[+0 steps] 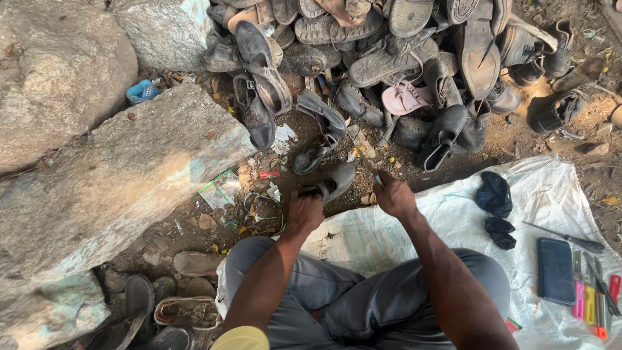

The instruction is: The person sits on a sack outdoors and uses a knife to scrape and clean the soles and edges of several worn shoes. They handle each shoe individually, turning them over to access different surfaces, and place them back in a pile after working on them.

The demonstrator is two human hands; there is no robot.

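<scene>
Outdoor cobbler's spot: shoe pile (389,58), tools (593,295)

Grey shoe (334,183) under left hand (304,212): worn leather or rubber, dull and dusty. Small tool in right hand (394,196): too hidden to tell. Heap of old shoes (389,58): cracked leather, ridged rubber soles, matt with grime. White sack sheet (551,188): woven plastic, faintly shiny, creased. Boulders (116,175): rough, grainy stone. Phone (555,270): smooth, glossy dark face. Trousers (363,298): soft grey cloth, matt.
</scene>
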